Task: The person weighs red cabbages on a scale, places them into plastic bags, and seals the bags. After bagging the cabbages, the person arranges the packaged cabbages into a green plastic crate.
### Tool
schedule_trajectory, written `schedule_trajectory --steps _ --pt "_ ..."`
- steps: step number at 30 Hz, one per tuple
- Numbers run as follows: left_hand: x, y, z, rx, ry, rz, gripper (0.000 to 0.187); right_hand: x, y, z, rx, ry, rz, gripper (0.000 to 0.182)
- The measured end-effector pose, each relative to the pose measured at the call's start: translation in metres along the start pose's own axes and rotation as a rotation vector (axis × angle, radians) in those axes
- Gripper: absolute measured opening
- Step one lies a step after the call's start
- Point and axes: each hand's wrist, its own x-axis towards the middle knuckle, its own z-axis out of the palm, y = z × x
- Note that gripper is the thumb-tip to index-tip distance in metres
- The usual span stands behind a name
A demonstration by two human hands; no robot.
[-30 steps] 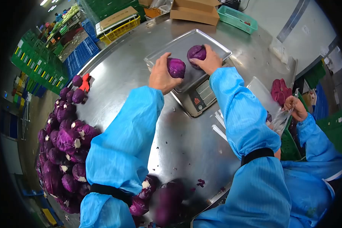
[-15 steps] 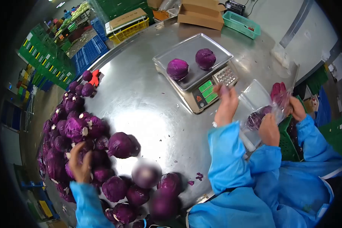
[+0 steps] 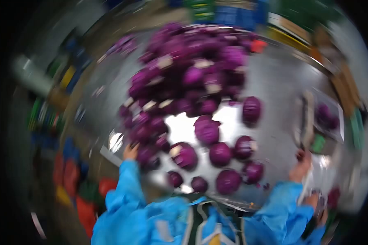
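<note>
A large heap of red cabbages (image 3: 192, 75) covers the far middle of the metal table, blurred by motion. My left hand (image 3: 131, 152) is at the left side of a red cabbage (image 3: 148, 157) near the table's left edge; its fingers are smeared, and whether they grip it does not show. Over on the right, my right hand (image 3: 300, 166) is near the front of the weighing scale (image 3: 325, 118), on which dark purple cabbages lie. Blur hides its fingers too. Several loose cabbages (image 3: 220, 154) are spread on the table between my hands.
A co-worker's hand (image 3: 312, 201) shows beside clear plastic at the lower right. A red item (image 3: 258, 45) lies by the heap's far right end. Cardboard boxes (image 3: 345, 87) stand past the scale. Red bags or cloths (image 3: 71, 175) are off the table to the left.
The view has swung left, so the heap now sits in the middle and the scale at the far right. My left hand has shifted from atop the heap to its near left side.
</note>
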Motion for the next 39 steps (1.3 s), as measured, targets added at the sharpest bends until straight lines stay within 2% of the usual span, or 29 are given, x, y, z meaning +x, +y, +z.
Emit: schedule_trajectory --steps 1,2,3,5,7,8,9,11,12,15,17,19,20,21,22,23,25,26,27,29,32,33,34,37,38,39 --pt "-0.01 0.015 -0.001 0.137 0.165 -0.049 0.054 0.0 -0.007 0.003 0.083 -0.011 0.114 0.031" --pt "-0.006 -0.005 -0.001 0.183 0.398 0.055 0.068 -0.001 -0.003 0.004 0.161 -0.02 0.161 0.025" --pt "0.001 -0.023 -0.007 0.346 0.523 0.195 0.076 -0.004 0.001 0.0 0.213 -0.043 0.167 0.022" --pt "-0.019 -0.002 -0.009 0.681 0.627 0.079 0.076 -0.005 0.01 0.005 0.233 -0.124 0.17 0.02" --pt "-0.013 -0.019 -0.023 0.814 0.236 0.037 0.073 -0.019 -0.004 0.022 0.197 -0.159 0.168 0.02" --pt "-0.014 -0.025 -0.018 0.821 0.32 0.113 0.054 -0.022 -0.009 0.03 0.194 -0.161 0.16 0.02" --pt "-0.009 -0.027 -0.019 0.81 0.32 0.111 0.054 -0.024 -0.014 0.037 0.184 -0.197 0.135 0.02" --pt "-0.003 -0.031 -0.029 0.646 0.209 0.126 0.031 -0.028 -0.026 0.053 0.169 -0.239 0.109 0.02" --pt "-0.002 -0.034 -0.034 0.639 0.211 0.123 0.031 -0.032 -0.034 0.061 0.147 -0.27 0.093 0.02" --pt "0.011 -0.026 -0.052 0.249 0.461 0.272 0.013 -0.037 -0.044 0.077 0.13 -0.318 0.031 0.019" --pt "0.012 0.026 -0.078 -0.197 0.433 0.362 0.012 -0.051 -0.056 0.089 0.048 -0.37 -0.016 0.021" --pt "-0.016 0.117 -0.094 -0.679 0.157 0.092 0.015 -0.084 -0.072 0.117 -0.08 -0.473 -0.059 0.027" --pt "-0.021 0.148 -0.09 -0.683 0.13 0.098 0.015 -0.109 -0.093 0.139 -0.113 -0.607 -0.04 0.027" --pt "-0.024 0.174 -0.082 -0.984 -0.06 0.111 0.013 -0.13 -0.102 0.157 -0.083 -0.785 -0.015 0.027" --pt "-0.022 0.191 -0.07 -1.278 -0.269 0.112 0.012 -0.158 -0.114 0.178 -0.028 -0.921 -0.016 0.035" --pt "-0.009 0.194 -0.054 -1.452 -0.564 0.069 0.016 -0.179 -0.127 0.198 -0.054 -1.127 -0.095 0.052" --pt "-0.017 0.232 -0.016 -1.598 -0.956 -0.069 0.022 -0.213 -0.139 0.228 -0.021 -1.325 -0.159 0.087" --pt "-0.012 0.236 0.008 -1.619 -0.96 -0.059 0.026 -0.226 -0.148 0.239 0.086 -1.315 -0.029 0.092" --pt "-0.019 0.253 0.025 -1.644 -1.058 -0.04 0.025 -0.234 -0.155 0.247 0.202 -1.298 0.093 0.098" --pt "-0.035 0.28 0.049 -1.596 -0.878 -0.15 0.025 -0.233 -0.147 0.246 0.137 -1.183 -0.104 0.116" --pt "-0.041 0.295 0.076 -1.444 -0.939 -0.209 0.027 -0.221 -0.162 0.204 -0.044 -0.915 -0.461 0.128" --pt "-0.042 0.297 0.086 -1.384 -0.951 -0.203 0.027 -0.222 -0.17 0.19 0.004 -0.854 -0.473 0.132" --pt "-0.046 0.299 0.095 -1.364 -1.012 -0.244 0.027 -0.226 -0.175 0.185 0.142 -0.774 -0.516 0.131" --pt "-0.084 0.317 0.116 -1.288 -1.131 -0.372 0.027 -0.217 -0.199 0.18 -0.334 -0.5 -0.757 0.096" --pt "-0.101 0.327 0.118 -1.278 -1.157 -0.361 0.026 -0.203 -0.188 0.181 -0.264 -0.386 -0.686 0.077" --pt "-0.109 0.334 0.123 -1.271 -1.184 -0.353 0.026 -0.188 -0.172 0.18 -0.133 -0.331 -0.442 0.071"
